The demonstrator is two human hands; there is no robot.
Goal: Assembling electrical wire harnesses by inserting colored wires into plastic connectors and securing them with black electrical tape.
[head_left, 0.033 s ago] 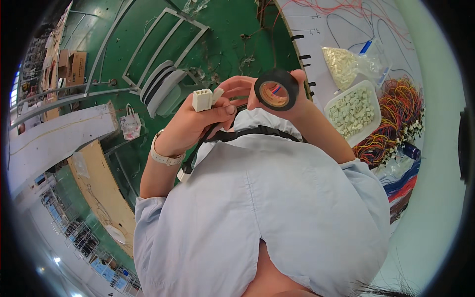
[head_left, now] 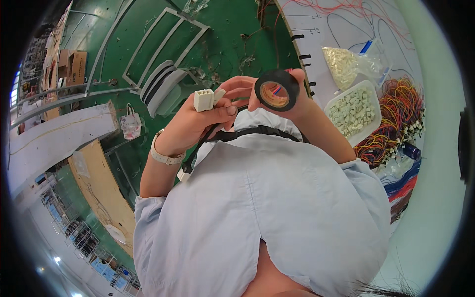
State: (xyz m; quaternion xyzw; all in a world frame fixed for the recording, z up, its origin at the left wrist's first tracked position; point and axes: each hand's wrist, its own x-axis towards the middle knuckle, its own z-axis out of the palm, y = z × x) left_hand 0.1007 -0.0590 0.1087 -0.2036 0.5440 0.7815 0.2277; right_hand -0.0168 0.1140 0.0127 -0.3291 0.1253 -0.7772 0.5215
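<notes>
My left hand (head_left: 190, 123) is shut on a white plastic connector (head_left: 204, 99), held up in front of my chest. A black-wrapped cable (head_left: 232, 133) runs down from it, under the hand and across my light blue shirt. A pale watch strap sits on that wrist. My right hand (head_left: 306, 101) grips a roll of black tape (head_left: 276, 90), with its open core facing me. The fingertips of this hand reach toward the connector. Both hands are close together, a few centimetres apart.
A white tray (head_left: 377, 119) of small white connectors lies on the white workbench (head_left: 346, 29) at the right. A clear bag of connectors (head_left: 344, 62) and bundles of coloured wires (head_left: 398, 123) are beside it. On the green floor are a metal frame (head_left: 163, 44), cardboard boxes (head_left: 74, 62) and a paper bag (head_left: 131, 126).
</notes>
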